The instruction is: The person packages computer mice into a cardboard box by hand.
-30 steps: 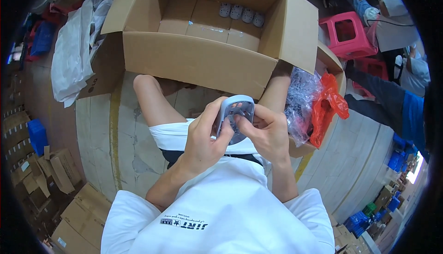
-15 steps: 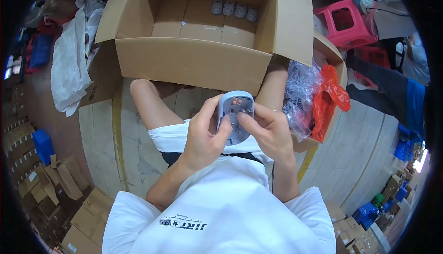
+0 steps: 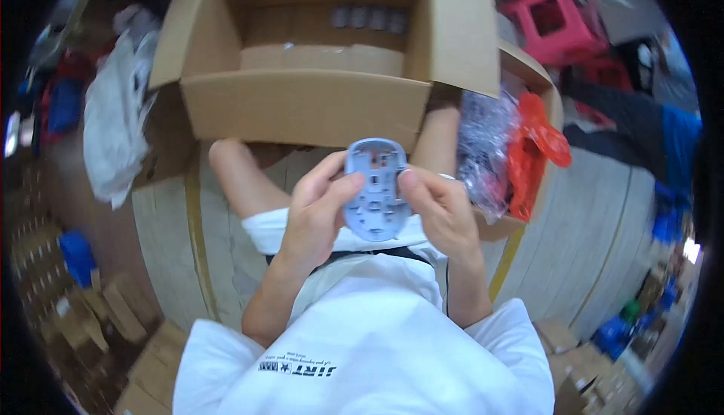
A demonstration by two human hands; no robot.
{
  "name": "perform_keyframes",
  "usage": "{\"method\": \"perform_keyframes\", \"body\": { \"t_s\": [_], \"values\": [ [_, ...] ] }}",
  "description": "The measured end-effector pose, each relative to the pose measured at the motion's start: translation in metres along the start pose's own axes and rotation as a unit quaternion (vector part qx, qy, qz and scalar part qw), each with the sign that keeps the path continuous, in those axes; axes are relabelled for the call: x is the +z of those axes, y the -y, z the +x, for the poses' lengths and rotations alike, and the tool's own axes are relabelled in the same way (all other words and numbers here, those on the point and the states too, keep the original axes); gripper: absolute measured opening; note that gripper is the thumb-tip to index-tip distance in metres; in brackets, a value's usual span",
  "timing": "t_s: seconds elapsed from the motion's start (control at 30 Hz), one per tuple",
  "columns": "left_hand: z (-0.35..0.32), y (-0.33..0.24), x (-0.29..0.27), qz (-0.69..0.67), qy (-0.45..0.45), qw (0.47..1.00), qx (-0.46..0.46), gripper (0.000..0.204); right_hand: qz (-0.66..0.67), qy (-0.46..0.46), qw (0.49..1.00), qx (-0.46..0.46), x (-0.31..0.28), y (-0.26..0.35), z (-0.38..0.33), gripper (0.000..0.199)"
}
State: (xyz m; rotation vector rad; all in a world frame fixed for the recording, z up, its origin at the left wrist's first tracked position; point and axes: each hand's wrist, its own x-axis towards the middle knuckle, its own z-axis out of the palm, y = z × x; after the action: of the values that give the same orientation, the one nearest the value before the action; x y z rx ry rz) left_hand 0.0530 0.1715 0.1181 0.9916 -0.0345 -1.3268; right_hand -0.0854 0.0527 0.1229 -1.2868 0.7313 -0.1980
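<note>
In front of my lap I hold a light grey-blue oval plastic housing [image 3: 375,202], its hollow inner side facing up with moulded ribs, slots and small cut-outs. My left hand [image 3: 318,202] grips its left edge, thumb laid over the rim and fingers behind. On the opposite edge my right hand [image 3: 440,207] pinches the rim between thumb and fingers. What the fingers underneath touch is hidden. Beyond my knees stands a large open cardboard box [image 3: 305,106]. At its far right inside, several small grey rounded pieces [image 3: 377,18] sit in a row, blurred.
Right of my leg, a smaller carton [image 3: 539,181] holds crumpled clear plastic bags [image 3: 486,143] and a red plastic bag [image 3: 539,136]. A pink stool [image 3: 554,23] stands at the far right. White plastic sheeting [image 3: 117,124] hangs at the left. Flattened cardboard [image 3: 151,370] lies behind me.
The housing has turned so its inner side faces up more fully. My right thumb has moved from inside it to the right rim. The whole view has shifted slightly and blurred.
</note>
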Motion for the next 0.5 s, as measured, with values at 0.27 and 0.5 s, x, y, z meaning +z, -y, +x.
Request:
{"method": "perform_keyframes", "body": {
  "t_s": [0.27, 0.5],
  "values": [
    [0.022, 0.026, -0.02, 0.116, -0.072, 0.991, -0.009, 0.034, 0.123, -0.359, 0.924, 0.047, -0.141, -0.162, 0.037, 0.019],
    [0.042, 0.028, -0.017, 0.155, -0.104, 0.981, -0.05, 0.033, -0.3, -0.433, 0.843, 0.11, -0.261, -0.299, 0.043, 0.017]
  ]
}}
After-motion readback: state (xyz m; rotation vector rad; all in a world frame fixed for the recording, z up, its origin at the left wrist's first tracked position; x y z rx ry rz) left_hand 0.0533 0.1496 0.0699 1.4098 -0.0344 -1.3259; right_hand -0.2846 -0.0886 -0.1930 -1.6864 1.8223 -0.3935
